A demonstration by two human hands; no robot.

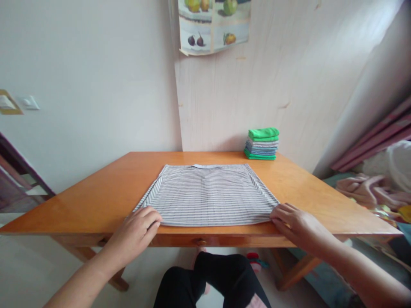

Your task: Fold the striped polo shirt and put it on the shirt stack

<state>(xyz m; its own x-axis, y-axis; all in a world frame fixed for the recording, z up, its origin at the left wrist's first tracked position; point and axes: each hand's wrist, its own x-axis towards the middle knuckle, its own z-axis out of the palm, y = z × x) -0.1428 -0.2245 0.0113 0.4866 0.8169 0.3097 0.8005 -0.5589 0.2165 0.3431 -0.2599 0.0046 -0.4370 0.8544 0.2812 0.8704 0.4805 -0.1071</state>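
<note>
A grey-and-white striped shirt [208, 194] lies flat on the wooden table, its side edges folded inward. At its far edge shows a plain pale band, perhaps the collar [205, 166]. My left hand [143, 224] is closed on the near left corner of the shirt, fingers curled over the cloth. On the near right corner, my right hand [292, 218] pinches the fabric the same way. Both thumbs sit close to the table's front edge, and the cloth between the hands looks fairly smooth.
A stack of folded cloths [262, 144], green, blue and pale, stands at the table's [105, 184] far right, by the wall. A fruit poster [215, 25] hangs above. A drawer knob [201, 242] sits below the front edge. Piled fabric [372, 190] lies to the right.
</note>
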